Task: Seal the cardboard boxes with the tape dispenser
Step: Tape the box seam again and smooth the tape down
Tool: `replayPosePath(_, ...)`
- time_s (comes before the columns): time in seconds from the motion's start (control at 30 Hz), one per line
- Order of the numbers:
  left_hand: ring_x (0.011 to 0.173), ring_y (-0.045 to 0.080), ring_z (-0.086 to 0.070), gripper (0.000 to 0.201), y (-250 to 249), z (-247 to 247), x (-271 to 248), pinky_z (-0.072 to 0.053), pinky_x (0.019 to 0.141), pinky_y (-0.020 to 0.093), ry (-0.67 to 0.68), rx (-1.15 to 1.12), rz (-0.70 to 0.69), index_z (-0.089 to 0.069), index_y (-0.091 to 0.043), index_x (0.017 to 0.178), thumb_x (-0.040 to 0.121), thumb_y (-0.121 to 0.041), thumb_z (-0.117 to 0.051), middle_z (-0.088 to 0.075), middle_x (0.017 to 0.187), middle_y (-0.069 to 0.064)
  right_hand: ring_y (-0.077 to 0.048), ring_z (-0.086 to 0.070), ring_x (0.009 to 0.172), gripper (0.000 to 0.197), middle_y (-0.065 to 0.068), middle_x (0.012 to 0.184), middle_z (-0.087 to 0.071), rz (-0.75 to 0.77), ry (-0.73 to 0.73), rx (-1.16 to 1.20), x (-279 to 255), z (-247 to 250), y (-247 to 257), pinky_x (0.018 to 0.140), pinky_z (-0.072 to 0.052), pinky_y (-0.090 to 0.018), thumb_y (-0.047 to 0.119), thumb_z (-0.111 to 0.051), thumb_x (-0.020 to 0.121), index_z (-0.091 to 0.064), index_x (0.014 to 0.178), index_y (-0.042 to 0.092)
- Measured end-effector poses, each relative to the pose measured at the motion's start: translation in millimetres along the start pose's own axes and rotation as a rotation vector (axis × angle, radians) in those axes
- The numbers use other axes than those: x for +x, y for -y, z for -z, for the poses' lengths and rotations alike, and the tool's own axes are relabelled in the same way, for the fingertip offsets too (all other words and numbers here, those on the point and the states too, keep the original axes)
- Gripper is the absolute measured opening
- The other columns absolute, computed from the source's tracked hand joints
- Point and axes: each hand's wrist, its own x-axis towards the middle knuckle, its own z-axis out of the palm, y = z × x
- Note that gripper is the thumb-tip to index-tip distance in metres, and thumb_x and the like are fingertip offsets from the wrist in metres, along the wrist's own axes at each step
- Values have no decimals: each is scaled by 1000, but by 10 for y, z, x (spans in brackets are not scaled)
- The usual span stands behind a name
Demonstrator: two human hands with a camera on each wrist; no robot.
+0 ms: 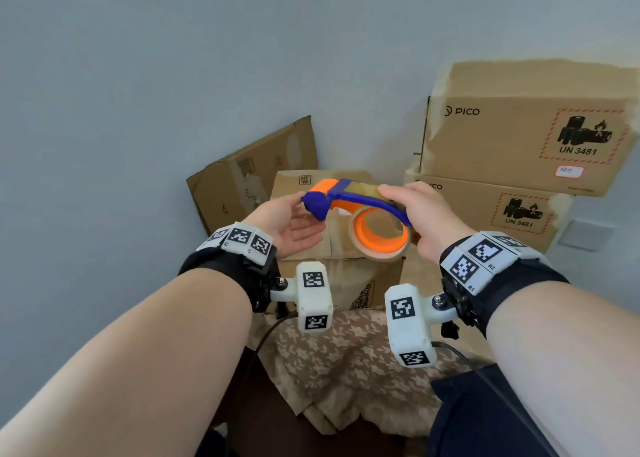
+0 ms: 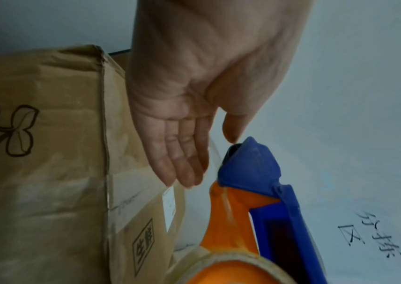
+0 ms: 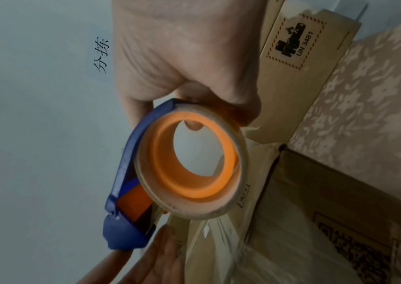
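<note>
The right hand (image 1: 420,219) grips the tape dispenser (image 1: 360,214) around its roll, held in the air above the cardboard box (image 1: 332,249). The left hand (image 1: 287,224) lies flat and relaxed, holding nothing, thumb by the blue cutter head. To start well, it should find the loose tape end, pinch it away from the blade, and draw it straight toward the box seam.

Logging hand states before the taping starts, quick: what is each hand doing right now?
Left hand: open, fingers straight, thumb tip at the blue head of the tape dispenser, holding nothing.
Right hand: closed around the tape dispenser's roll end, holding it up.
</note>
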Motion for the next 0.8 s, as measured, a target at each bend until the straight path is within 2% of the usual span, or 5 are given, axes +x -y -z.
replayPosePath(0.07,81,19,-64,15,4,33,0,-52,68,34,-39,-6,1,-57,-9,102,98,-20,-48,-66,94,10,-19,-55,67,30,-7,82,-57,4,15,-5,-12,-47,-14,65,-45,-29,32,-72,82,-50,92,15)
replayPosePath(0.17,75,16,-63,15,6,57,-10,-51,63,31,-102,24,-22,-57,-8,90,97,-9,-45,-65,88,6,-17,-59,65,32,-6,82,-61,17,25,-35,2,-98,-8,62,-47,-28,35,-73,82,-54,96,13)
replayPosePath(0.37,65,12,-60,17,46,125,-22,-52,64,26,-267,112,-100,-59,-8,80,94,-6,-50,-65,63,3,-20,-55,62,36,-6,66,-60,41,119,-168,-4,-193,-28,66,-45,-29,43,-73,79,-55,67,15)
replayPosePath(0.57,32,4,-51,23,-7,248,-19,-48,60,22,-373,202,-162,-57,-9,74,94,-4,-47,-56,38,-3,-18,-53,60,40,-8,67,-59,92,202,-267,-35,-319,36,65,-43,-28,48,-69,81,-53,63,16)
replayPosePath(0.8,46,5,-50,24,-3,713,-62,-48,59,20,-489,186,-168,-57,-10,73,96,-16,-54,-54,37,-6,-16,-47,49,42,0,51,-51,96,174,-406,74,-73,34,55,-39,-25,46,-70,79,-51,58,16)
